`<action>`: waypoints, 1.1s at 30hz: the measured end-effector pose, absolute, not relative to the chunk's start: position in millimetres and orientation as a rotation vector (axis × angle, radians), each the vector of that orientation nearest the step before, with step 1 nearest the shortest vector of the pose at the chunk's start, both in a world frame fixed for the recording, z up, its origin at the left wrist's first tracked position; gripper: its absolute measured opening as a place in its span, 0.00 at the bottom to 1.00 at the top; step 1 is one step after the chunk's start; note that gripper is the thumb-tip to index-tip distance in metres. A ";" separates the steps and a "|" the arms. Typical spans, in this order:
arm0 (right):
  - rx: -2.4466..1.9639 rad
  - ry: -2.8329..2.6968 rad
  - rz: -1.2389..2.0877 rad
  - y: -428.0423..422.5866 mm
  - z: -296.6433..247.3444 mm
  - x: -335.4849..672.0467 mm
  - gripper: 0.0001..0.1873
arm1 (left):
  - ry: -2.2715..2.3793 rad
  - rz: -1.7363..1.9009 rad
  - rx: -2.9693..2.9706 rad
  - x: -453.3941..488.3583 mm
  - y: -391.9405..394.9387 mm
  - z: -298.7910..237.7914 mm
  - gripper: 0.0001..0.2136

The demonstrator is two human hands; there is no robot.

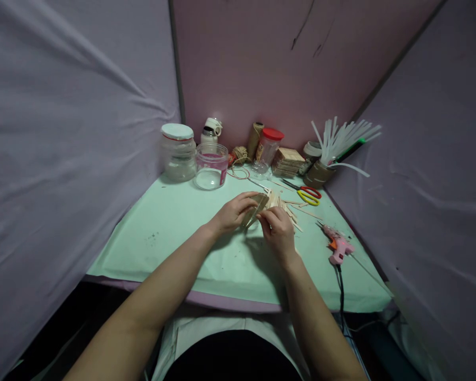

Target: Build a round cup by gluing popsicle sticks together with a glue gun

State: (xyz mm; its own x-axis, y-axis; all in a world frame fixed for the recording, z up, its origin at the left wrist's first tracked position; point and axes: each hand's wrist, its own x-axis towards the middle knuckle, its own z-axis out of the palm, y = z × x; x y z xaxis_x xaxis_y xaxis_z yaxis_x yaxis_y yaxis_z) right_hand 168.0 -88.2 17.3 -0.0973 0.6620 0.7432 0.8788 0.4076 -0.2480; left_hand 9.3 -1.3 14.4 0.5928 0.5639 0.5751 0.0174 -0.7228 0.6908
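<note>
Both hands meet over the middle of the pale green table (174, 233). My left hand (232, 213) grips a small piece built from wooden craft sticks (258, 205), tilted on edge. My right hand (278, 228) pinches the same piece from the near side, fingers closed on its lower edge. Loose craft sticks (289, 210) lie fanned on the table just right of the hands. How the sticks in the piece are joined is hidden by my fingers.
A pink glue gun (338, 246) with a black cord lies at the right. Red-and-yellow scissors (308, 194), a stack of wooden pieces (287, 161), jars (178, 152), twine (240, 155) and a cup of glue sticks (330, 153) line the back. Fabric walls close in on three sides.
</note>
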 end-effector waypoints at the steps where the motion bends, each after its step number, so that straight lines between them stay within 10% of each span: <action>1: -1.325 -1.833 -0.346 -88.1 17.3 167.7 0.11 | 0.455 1.091 2.168 9.2 -1.4 14.4 0.10; 33: -1.398 -1.686 -0.669 -85.2 0.1 161.2 0.12 | 0.434 1.055 2.297 6.0 -0.9 10.1 0.18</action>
